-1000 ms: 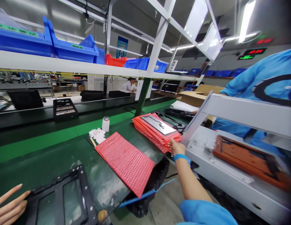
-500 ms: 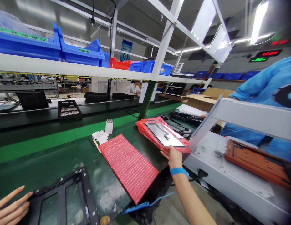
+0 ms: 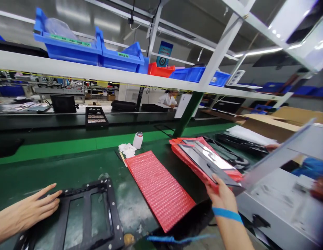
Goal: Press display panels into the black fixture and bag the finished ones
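My left hand [image 3: 40, 209] lies with fingers stretched out at the upper left edge of a black frame [image 3: 86, 215] with rectangular openings and pale round dots. My right hand [image 3: 222, 194], with a blue band at the wrist, pinches the near edge of a flat glossy panel [image 3: 200, 161], thumb on top. This panel is over a stack of red bubble-wrap bags [image 3: 181, 147], with another shiny panel [image 3: 216, 156] showing beside it. Between my hands a red bubble-wrap bag [image 3: 158, 187] lies flat on the green bench [image 3: 104, 165].
A white bottle [image 3: 138, 140] stands behind crumpled white tissue [image 3: 127, 150]. A coiled blue hose [image 3: 161, 238] hangs at the front edge. A green post [image 3: 189, 114] rises behind the stack. At right are a cardboard box [image 3: 271, 125], a grey metal stand [image 3: 276, 208] and another person's hand [image 3: 272, 147].
The view has swung left, showing more of my left hand and the black frame. My right hand has closed on the glossy panel and shifted it, its near edge now tilted off the stack.
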Action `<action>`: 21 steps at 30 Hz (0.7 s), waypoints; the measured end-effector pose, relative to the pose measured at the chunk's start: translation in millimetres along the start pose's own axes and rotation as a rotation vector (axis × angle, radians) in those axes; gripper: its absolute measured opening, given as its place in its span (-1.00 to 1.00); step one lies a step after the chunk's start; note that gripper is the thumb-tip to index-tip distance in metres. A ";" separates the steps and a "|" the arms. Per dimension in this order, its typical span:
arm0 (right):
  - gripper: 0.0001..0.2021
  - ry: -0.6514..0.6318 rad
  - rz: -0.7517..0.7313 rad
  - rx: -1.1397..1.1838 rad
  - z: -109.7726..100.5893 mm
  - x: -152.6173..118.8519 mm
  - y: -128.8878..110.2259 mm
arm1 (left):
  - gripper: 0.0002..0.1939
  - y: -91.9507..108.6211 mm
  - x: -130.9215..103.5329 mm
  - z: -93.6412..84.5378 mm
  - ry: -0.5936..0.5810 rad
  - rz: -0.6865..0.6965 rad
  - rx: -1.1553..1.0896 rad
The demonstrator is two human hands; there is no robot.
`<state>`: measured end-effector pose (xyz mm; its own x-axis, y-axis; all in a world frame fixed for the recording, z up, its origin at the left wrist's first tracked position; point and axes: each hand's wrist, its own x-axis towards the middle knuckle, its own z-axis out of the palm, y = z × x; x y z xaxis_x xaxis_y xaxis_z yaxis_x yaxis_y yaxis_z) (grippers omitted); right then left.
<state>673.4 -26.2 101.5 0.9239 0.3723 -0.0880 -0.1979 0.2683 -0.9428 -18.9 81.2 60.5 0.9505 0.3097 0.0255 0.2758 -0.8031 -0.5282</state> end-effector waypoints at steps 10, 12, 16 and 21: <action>-0.61 -0.243 0.110 -0.085 -12.4 -175.2 66.0 | -0.49 1.7 7.5 -31.8 -0.058 0.003 -0.044; -0.58 -0.327 0.112 -0.116 -8.5 -185.0 74.6 | -0.48 1.5 10.9 -40.7 -0.042 0.013 -0.010; -0.44 -0.499 0.243 -0.367 -38.2 -170.1 79.8 | -0.45 1.4 11.4 -49.0 -0.011 0.013 0.021; -0.52 -0.373 -0.274 -1.065 -86.4 -147.2 60.0 | -0.54 2.2 6.9 -43.8 0.011 -0.035 -0.024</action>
<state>553.8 -141.6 30.0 0.7040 0.7040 0.0940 0.5336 -0.4370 -0.7241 -5.4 59.2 96.7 0.9418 0.3320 0.0532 0.3120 -0.8041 -0.5061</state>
